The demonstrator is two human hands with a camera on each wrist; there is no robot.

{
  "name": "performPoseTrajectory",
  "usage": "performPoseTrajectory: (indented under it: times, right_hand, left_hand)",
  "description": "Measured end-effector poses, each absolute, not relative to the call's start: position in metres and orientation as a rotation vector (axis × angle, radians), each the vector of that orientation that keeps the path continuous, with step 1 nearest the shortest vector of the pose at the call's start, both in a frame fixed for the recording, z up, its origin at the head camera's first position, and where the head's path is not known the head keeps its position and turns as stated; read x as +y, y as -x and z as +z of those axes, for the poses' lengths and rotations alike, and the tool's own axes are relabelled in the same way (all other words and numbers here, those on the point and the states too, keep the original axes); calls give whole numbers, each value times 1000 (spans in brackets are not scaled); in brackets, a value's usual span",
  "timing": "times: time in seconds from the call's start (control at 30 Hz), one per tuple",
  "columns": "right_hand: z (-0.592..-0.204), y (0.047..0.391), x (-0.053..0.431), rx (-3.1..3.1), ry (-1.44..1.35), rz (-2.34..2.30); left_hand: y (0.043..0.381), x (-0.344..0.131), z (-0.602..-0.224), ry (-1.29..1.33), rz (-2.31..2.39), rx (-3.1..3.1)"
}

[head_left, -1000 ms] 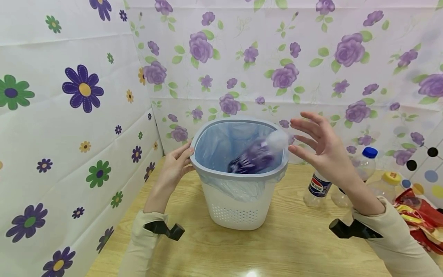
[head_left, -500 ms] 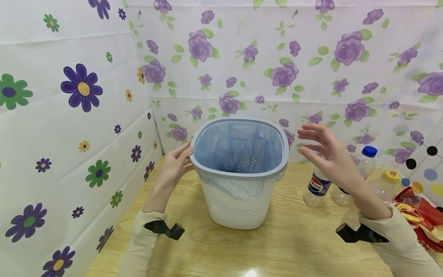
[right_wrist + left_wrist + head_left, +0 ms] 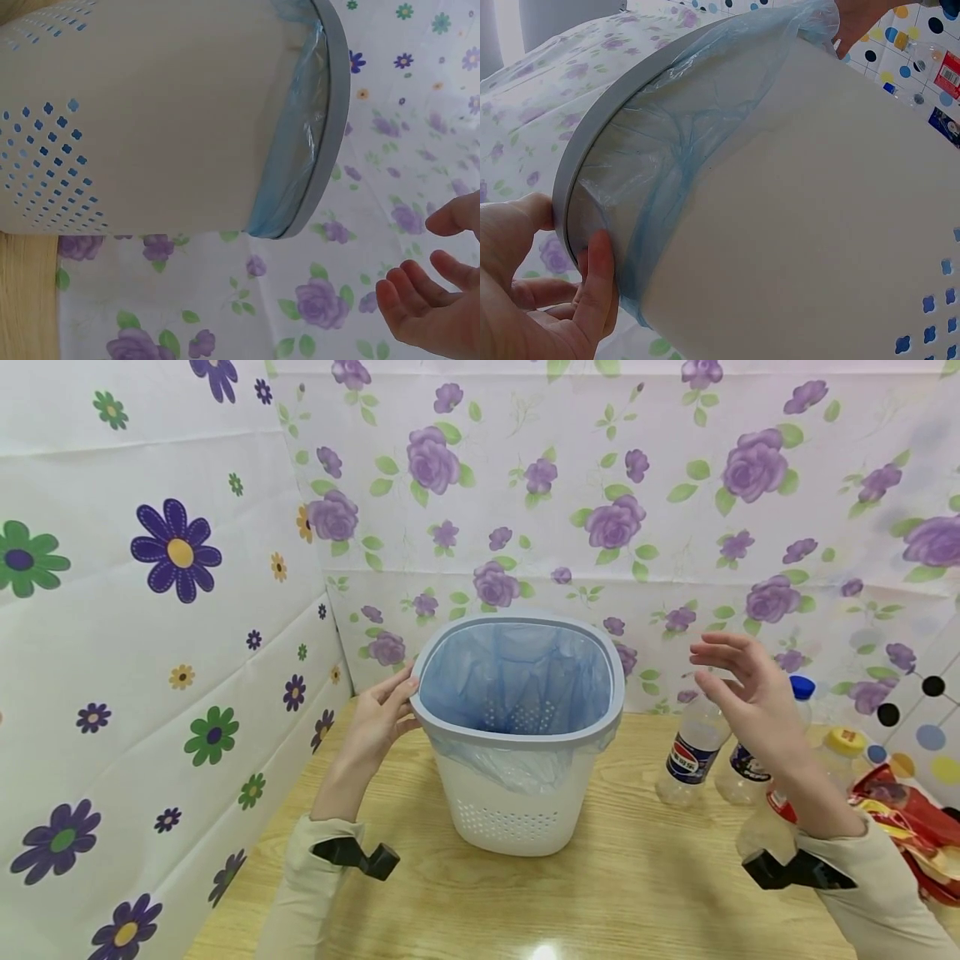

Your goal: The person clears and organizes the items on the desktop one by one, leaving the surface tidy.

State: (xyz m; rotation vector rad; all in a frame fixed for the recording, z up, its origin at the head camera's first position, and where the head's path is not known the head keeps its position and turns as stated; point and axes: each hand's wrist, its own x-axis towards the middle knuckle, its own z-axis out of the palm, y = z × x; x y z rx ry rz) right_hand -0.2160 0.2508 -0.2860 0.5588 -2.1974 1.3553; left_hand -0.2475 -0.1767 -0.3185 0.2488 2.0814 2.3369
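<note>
A white trash can with a grey rim and a pale blue plastic liner stands on the wooden table. My left hand grips the rim's left side; in the left wrist view its thumb lies at the rim and fingertips press the liner below it. My right hand hovers to the right of the can, fingers loosely bent, holding nothing. Below it stand a clear bottle with a blue-and-red label and another clear bottle with a dark label. The bottom inside the can is hidden.
Behind my right forearm are a blue-capped bottle, a yellow-capped bottle and a partly covered clear bottle. A red and yellow package lies at the far right. Flowered cloth hangs behind and at the left.
The purple-labelled bottle, in mid-fall at the can's mouth a second ago, has dropped inside out of sight. My right hand has moved rightward over the bottles; the left hand stays on the rim.
</note>
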Motion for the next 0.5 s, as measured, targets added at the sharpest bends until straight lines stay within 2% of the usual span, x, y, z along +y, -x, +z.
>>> performPoseTrajectory:
  times: [0.5]
  right_hand:
    - [-308, 228, 270, -2076, -111, 1424]
  left_hand:
    - [246, -177, -318, -291, 2340, 2098]
